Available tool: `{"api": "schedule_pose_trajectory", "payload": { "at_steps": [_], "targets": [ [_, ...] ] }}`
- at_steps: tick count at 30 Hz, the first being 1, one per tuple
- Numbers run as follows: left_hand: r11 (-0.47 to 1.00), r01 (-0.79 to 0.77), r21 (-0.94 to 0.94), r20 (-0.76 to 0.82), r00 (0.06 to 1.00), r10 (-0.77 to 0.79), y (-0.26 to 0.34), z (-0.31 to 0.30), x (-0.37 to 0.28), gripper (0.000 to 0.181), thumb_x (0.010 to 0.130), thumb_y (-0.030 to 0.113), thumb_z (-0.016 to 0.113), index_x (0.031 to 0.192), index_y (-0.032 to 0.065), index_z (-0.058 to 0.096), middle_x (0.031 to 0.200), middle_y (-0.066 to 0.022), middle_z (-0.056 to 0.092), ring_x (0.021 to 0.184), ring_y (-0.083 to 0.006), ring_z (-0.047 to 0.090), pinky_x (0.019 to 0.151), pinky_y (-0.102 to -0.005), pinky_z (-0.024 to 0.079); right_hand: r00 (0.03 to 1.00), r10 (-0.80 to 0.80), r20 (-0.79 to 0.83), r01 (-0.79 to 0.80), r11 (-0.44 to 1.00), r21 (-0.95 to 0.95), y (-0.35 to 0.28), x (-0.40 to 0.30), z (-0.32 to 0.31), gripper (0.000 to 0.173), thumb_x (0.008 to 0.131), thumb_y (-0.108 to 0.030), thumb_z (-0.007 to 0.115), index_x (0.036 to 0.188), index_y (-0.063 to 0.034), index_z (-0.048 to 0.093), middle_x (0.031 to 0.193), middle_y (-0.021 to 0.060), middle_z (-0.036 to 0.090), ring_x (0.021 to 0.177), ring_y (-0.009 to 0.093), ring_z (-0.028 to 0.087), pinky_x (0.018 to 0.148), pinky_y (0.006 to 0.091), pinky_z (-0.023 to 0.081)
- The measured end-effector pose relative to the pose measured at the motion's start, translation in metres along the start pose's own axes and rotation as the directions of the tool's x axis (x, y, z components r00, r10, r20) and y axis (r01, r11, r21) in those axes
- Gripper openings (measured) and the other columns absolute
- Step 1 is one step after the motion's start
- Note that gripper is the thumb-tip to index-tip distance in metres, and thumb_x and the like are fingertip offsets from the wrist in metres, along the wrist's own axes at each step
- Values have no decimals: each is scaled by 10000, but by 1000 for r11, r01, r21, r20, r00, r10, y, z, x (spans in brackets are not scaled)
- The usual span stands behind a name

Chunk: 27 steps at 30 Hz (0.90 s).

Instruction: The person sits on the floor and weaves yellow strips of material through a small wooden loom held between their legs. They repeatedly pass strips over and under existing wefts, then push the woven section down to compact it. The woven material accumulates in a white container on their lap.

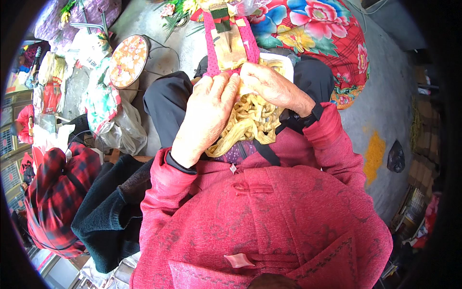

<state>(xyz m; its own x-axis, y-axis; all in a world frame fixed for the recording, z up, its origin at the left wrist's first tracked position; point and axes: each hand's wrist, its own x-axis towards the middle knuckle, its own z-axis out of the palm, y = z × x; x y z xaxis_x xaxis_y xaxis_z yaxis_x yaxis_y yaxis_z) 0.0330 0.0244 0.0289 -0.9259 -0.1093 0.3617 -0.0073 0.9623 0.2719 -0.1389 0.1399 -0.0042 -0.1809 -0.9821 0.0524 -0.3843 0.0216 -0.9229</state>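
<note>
My left hand [213, 104] and my right hand [269, 85] meet above my lap, fingertips almost touching. Pinched between the fingers of my right hand is a pale yellow strip [247, 89], part of it hidden. Curled yellow strips [249, 119] of a material I cannot identify lie in a heap just below the hands. Behind my right hand, a white tray [290, 67] holds more of them. Beyond my fingertips, flat yellow pieces [231, 47] rest on a pink dotted cloth [212, 54], with a dark green band [221, 20] at the far end. My left fingers rest at the cloth's near edge.
A round stool with a floral top [129, 61] stands at the left, near plastic bags [126, 126]. A red floral cloth bundle [317, 29] lies at the upper right. Someone in a red checked garment [65, 198] is at the left. Orange powder [374, 155] and a black bag [396, 157] lie on the floor.
</note>
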Motion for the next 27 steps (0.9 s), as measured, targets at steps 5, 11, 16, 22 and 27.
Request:
{"api": "schedule_pose_trajectory", "payload": {
  "at_steps": [5,11,16,22,27],
  "targets": [
    [975,131,-178,127,986,-109,-3,2,-4,269,805,2,614,1071,35,592,873,-154,582,764,-352,601,676,-394,511,996,-34,81,28,996,84,-11,-5,-1,237,956,-244,541,964,-10,506,829,86,530,797,195,537,737,333,448],
    [870,351,-345,144,936,-321,-27,-13,-10,160,953,147,594,893,4,633,607,-136,511,515,-138,469,526,-287,419,993,17,114,-4,993,-117,-17,-13,-11,223,939,-229,603,979,-10,589,760,67,559,706,170,554,668,313,460],
    [775,486,-403,89,864,-495,-35,7,-2,242,954,219,611,853,1,641,566,-120,447,540,-83,388,489,-283,386,994,53,99,-64,992,111,-6,-7,-23,297,972,-262,542,1042,12,634,713,37,583,634,119,555,577,300,453],
    [969,198,-149,20,980,-198,-18,26,15,166,785,-8,578,939,53,600,713,-170,603,657,-350,624,578,-434,492,987,155,-37,-75,657,750,-1,9,-23,302,996,-259,522,1129,-6,620,960,37,675,584,-19,436,517,104,323],
    [987,151,-52,-2,988,-151,-26,20,30,233,741,-33,577,956,51,550,748,-151,585,722,-348,619,616,-421,501,951,-234,-202,213,969,-122,16,33,3,314,940,-123,563,1224,9,560,1019,112,695,748,212,636,646,323,487]
  ]
}}
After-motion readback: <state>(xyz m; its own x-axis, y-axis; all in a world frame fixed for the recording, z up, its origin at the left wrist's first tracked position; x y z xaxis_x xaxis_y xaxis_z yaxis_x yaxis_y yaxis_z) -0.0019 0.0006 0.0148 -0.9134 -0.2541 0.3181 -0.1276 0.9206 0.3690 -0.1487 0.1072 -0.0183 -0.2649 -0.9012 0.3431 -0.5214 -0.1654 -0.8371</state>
